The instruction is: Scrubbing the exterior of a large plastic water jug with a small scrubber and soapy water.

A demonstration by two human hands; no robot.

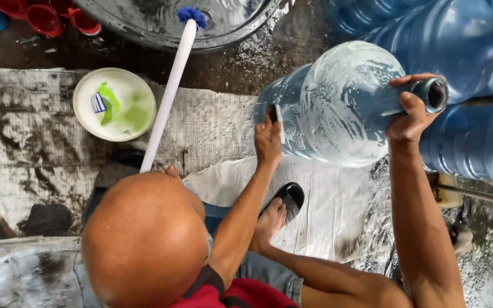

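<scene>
Wet floor [229, 63], brush [169, 91], bowl [115, 77], stacked jugs [475, 68]

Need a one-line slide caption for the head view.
Right hand grips a soapy blue water jug by its neck; left hand scrubs its side.

Soft even daylight; sharp focus; glare on wet ground; faint shadows.

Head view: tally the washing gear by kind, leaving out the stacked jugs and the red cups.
Soapy blue water jug, left hand and right hand on it: 1
White-handled brush: 1
White bowl: 1
Metal basin: 1
Total: 4
</scene>
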